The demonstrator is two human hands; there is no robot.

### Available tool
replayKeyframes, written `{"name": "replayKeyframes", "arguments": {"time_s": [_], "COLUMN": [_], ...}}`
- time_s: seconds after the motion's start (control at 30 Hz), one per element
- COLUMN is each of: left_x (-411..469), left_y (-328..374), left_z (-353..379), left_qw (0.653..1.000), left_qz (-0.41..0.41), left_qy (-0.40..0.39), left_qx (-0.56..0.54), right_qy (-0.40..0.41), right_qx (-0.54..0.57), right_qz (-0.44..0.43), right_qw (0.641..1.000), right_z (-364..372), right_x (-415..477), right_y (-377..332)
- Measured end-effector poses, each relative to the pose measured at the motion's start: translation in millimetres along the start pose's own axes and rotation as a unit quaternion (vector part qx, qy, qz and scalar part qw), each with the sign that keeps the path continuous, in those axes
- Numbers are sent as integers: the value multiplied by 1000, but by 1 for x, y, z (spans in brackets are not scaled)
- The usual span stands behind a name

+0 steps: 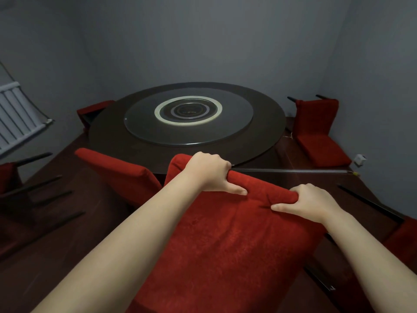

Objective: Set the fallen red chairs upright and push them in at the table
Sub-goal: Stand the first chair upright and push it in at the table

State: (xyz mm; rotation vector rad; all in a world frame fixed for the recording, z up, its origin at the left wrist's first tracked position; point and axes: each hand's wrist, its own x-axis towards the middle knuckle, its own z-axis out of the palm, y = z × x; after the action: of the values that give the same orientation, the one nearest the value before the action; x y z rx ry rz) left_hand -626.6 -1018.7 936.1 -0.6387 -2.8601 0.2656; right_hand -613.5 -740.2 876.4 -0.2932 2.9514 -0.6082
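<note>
You hold the red chair (225, 240) at the near edge of the round counter (106, 136); your left grip (209, 173) and right grip (310, 203) each pinch its backrest top, fingers curled over, thumbs on the near face. A second chair (117, 171) stands just left of it; another chair (316, 127) apparently lies overturned at far right.

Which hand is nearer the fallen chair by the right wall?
Right. The right hand grips the held chair's backrest at its right corner, on the side of the fallen chair; the left hand grips nearer the left end, farther away.
</note>
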Motion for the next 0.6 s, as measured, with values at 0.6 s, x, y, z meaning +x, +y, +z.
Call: {"name": "replayKeyframes", "arguments": {"time_s": [0.6], "left_x": [-61], "left_y": [-148], "left_z": [28], "left_qw": [999], "left_qz": [-10], "left_qy": [20], "left_qx": [-42], "right_qy": [57], "right_qx": [-65], "right_qz": [23], "right_qw": [996], "right_z": [38], "right_x": [40], "right_y": [-118]}}
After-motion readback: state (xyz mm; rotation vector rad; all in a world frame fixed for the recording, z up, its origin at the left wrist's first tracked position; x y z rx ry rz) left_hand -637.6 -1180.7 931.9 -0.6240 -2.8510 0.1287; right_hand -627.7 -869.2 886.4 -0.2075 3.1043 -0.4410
